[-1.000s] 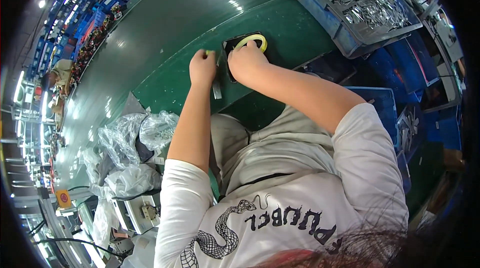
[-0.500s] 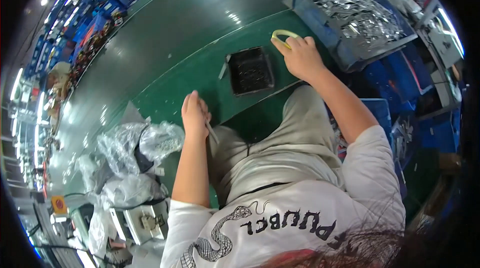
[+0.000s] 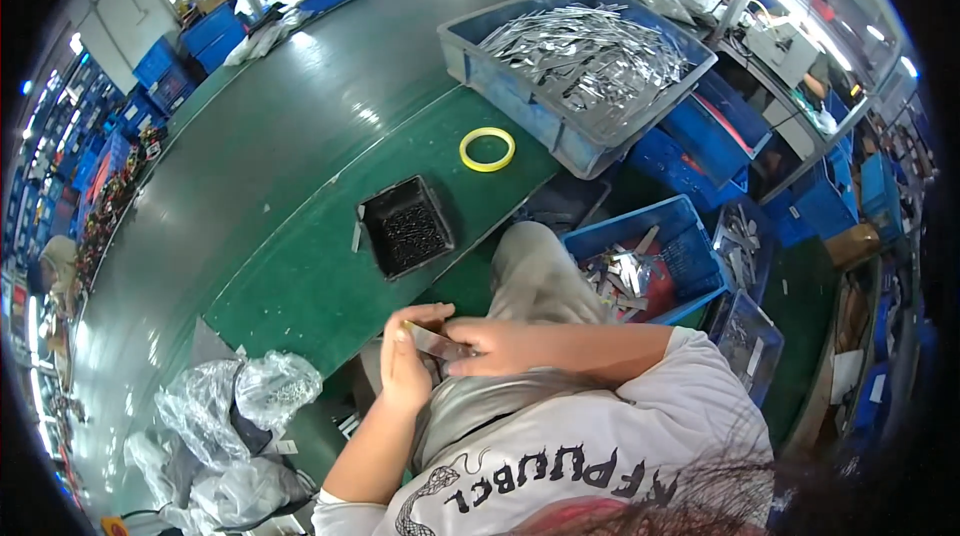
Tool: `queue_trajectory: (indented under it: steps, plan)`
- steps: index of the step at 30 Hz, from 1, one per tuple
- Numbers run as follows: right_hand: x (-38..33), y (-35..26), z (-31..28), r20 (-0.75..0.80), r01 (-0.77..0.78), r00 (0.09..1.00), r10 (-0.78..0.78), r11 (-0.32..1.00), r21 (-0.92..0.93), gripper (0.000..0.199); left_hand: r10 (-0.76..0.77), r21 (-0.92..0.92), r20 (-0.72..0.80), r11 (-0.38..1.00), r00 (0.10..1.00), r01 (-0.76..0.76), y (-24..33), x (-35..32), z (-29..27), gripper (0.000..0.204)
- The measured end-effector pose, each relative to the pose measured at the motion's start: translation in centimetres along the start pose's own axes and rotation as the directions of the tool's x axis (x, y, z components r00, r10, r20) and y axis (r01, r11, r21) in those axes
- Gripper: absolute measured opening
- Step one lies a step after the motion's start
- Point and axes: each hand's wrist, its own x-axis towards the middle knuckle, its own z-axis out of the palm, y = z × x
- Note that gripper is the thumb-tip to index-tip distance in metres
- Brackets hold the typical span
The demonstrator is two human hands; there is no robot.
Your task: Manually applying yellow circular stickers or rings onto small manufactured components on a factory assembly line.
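Above my lap, both hands meet around a flat metal strip (image 3: pixel 436 341) with a small yellow bit at its upper end. My left hand (image 3: pixel 403 366) is closed against that yellow end, its fingers curled. My right hand (image 3: pixel 492 347) grips the other end of the strip between thumb and fingers. On the green bench top (image 3: pixel 300 256), a yellow ring-shaped roll of tape (image 3: pixel 485 166) lies flat, apart from both hands. Nearer to me sits a square black tray (image 3: pixel 394 202) holding many small dark pieces.
A large blue-grey crate (image 3: pixel 525 101) full of thin metal strips stands at the far right of the bench. Beside my right leg, a blue basket (image 3: pixel 700 261) holds loose metal pieces. Clear plastic bags (image 3: pixel 205 406) lie at the lower left.
My right hand has let go of the tape roll and come down to my left hand, where it now holds the metal strip. The whole view has turned toward the right.
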Motion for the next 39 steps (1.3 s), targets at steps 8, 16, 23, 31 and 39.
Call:
queue_trajectory:
  steps: [8, 16, 23, 31, 39]
  plan:
    - [-4.3, 3.3, -10.1, 0.089, -0.222, 0.970, 0.226, 0.973, -0.057, 0.018, -0.009, 0.303, 0.210, 0.951, 0.978, -0.056, 0.0, 0.8, 0.0, 0.076]
    - [-9.6, 3.8, -21.7, -0.699, -0.450, 0.712, -0.065, 0.722, -0.525, 0.021, -0.259, 0.051, 0.050, 0.965, 0.965, 0.257, -2.2, 1.6, 0.1, 0.030]
    - [3.8, 3.9, -28.8, -0.588, -0.514, 0.808, 0.046, 0.541, -0.665, 0.016, -0.388, 0.512, 0.124, 0.813, 0.914, 0.276, -3.3, 0.6, -0.4, 0.012]
    - [9.9, 11.8, -32.2, -0.506, -0.616, 0.498, 0.704, -0.124, -0.778, 0.034, -0.205, 0.771, 0.296, 0.628, 0.933, -0.106, -2.3, 1.2, -0.9, 0.018]
    - [9.4, 10.7, -30.6, -0.566, -0.687, 0.593, 0.573, -0.007, -0.727, 0.038, -0.172, 0.779, 0.269, 0.617, 0.948, -0.109, -2.8, 1.6, -2.9, 0.018]
